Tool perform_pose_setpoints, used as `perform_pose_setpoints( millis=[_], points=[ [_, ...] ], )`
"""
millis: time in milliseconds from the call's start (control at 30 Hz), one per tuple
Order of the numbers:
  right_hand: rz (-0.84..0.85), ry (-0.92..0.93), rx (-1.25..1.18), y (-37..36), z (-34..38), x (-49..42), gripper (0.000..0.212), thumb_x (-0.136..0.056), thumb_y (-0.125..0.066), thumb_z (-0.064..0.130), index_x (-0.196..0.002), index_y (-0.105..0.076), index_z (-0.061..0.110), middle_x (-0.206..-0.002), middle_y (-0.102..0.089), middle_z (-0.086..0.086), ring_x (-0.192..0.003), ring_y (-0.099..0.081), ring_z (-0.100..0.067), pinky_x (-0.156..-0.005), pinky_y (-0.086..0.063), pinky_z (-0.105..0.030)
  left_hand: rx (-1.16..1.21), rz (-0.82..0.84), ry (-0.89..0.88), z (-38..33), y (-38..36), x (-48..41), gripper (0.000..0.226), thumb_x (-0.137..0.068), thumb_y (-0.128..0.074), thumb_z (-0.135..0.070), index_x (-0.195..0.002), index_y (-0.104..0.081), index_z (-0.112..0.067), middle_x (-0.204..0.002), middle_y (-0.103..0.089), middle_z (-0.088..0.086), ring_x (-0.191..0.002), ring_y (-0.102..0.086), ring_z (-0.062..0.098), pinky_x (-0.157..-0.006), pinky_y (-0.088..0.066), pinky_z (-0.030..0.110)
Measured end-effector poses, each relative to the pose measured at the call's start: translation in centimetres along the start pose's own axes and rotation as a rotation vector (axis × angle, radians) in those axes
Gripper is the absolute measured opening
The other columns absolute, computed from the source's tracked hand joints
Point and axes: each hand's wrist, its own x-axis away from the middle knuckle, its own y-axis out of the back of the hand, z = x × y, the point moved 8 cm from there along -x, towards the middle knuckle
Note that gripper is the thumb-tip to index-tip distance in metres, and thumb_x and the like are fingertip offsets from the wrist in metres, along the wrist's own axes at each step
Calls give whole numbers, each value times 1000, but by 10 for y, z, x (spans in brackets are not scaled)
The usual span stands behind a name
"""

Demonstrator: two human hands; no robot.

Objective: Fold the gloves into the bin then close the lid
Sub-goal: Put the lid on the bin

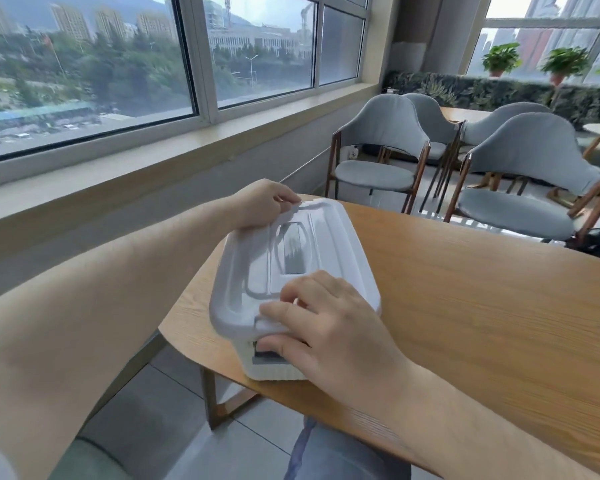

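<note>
Wooden table [465, 306]; fingers [280, 311] curled round lid [257, 261]

A light wooden table [465, 306] with a rounded corner stands beside a long window sill [153, 161] under wide windows [84, 64] that look out on tower blocks and trees. Past the table's far edge stand grey padded chairs [381, 133] with wooden legs. Behind them runs a leafy partition [499, 91], with potted plants [501, 58] above it. Grey floor tiles [160, 410] lie below.
</note>
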Motion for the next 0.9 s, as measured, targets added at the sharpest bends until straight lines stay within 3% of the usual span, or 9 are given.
perform_pose_setpoints(
  millis=[167, 267, 367, 433, 533, 700, 800, 900],
  points=[
    [5, -31, -9, -1, 1, 8, 28, -95, -71, 40, -111, -76, 18, -101, -64, 2, -95, -57, -19, -83, -50, -36, -7, -3, -23, -3, -10, -4, 30, -100, -53, -15, -119, -74, -24, -123, -70, -4, -109, -60, 13, -91, -38, 17],
    [40, -19, -28, -1, 0, 10, 30, -98, -66, 42, -114, -76, 19, -102, -63, 3, -96, -56, -17, -84, -48, -35, -25, 9, -24, 1, -14, -8, 28, -101, -54, -19, -118, -72, -30, -128, -63, 0, -121, -54, 20, -101, -38, 25],
    [161, 5, -8, -4, 0, 13, 53, -91, -67, 60, -125, -72, 19, -111, -62, 4, -102, -53, -16, -92, -45, -30, -102, 45, 14, 6, -19, -9, 31, -103, -48, -22, -122, -65, -39, -142, -51, -1, -135, -40, 26, -114, -30, 38],
    [219, 21, 17, -5, -1, 16, 60, -88, -68, 62, -131, -69, 20, -116, -61, 4, -103, -52, -17, -94, -44, -28, -109, 58, 38, 7, -22, -8, 30, -102, -44, -25, -119, -62, -43, -138, -56, -5, -127, -49, 25, -111, -36, 39],
    [204, -3, -42, -1, -5, 15, 47, -95, -65, 50, -130, -70, 19, -116, -62, 4, -102, -52, -16, -91, -49, -33, -72, 48, 32, 5, -23, -6, 30, -101, -44, -22, -119, -62, -39, -130, -61, -4, -115, -57, 23, -101, -45, 35],
    [110, -72, -142, 1, -9, 10, 31, -101, -61, 37, -117, -77, 17, -103, -66, 3, -93, -54, -15, -79, -49, -34, -98, -63, -69, 0, -16, -5, 35, -97, -54, -16, -129, -63, -25, -122, -58, -1, -127, -48, 25, -110, -38, 39],
    [98, -116, -170, 1, -9, 8, 30, -101, -58, 35, -115, -78, 16, -96, -64, 4, -89, -51, -15, -77, -47, -31, -92, -96, -96, 1, -15, -6, 28, -97, -58, -18, -120, -73, -21, -121, -59, 3, -125, -49, 26, -110, -38, 39],
    [125, -162, -200, -2, -9, 6, 29, -101, -57, 33, -111, -79, 17, -90, -59, 6, -86, -49, -13, -76, -45, -29, -64, -152, -160, -4, -10, -4, 21, -94, -64, -14, -111, -78, -15, -105, -59, 2, -112, -56, 26, -100, -42, 29]
  ],
)
